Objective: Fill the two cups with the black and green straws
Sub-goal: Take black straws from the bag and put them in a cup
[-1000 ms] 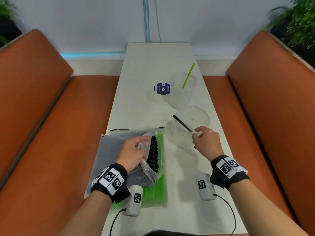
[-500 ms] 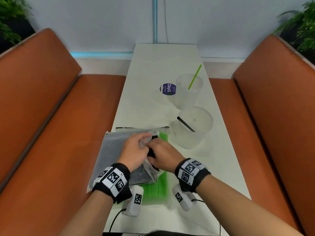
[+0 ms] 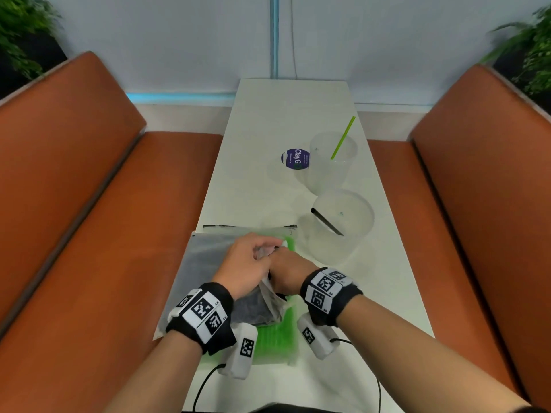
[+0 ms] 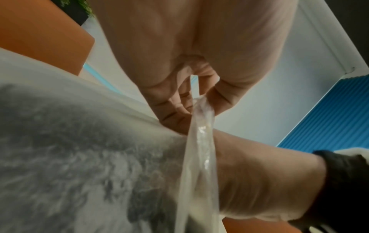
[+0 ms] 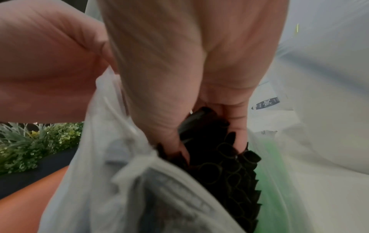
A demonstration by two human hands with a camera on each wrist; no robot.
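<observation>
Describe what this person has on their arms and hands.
Both forearms are bare, with no sleeves or gloves. Each wrist carries a black band with white squares printed with black coded markers: left band, right band. Under each wrist hangs a small white box with another marker, left box and right box, each trailing a black cable.

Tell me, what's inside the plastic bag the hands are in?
Black straws fill the plastic bag; the right hand reaches in among their open ends. Their lower lengths and number are covered by frosted plastic.
</observation>
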